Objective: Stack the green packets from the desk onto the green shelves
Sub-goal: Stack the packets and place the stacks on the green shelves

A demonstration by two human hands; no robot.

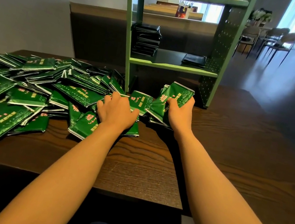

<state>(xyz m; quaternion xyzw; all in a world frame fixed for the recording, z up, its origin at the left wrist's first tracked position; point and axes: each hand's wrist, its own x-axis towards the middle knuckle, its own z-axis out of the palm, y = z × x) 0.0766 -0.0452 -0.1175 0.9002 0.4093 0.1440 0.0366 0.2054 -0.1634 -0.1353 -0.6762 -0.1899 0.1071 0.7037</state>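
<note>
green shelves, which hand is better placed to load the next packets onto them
Right. The right hand already holds a bundle of glossy green foil packets just in front of the green metal shelf unit; the left hand only rests flat on the loose pile.

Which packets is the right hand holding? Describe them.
Find the green shelves on the dark desk. Before their right leg, the right hand grips a bundle of packets. Unlike the pile lying flat to its left, it tilts upward.
</note>
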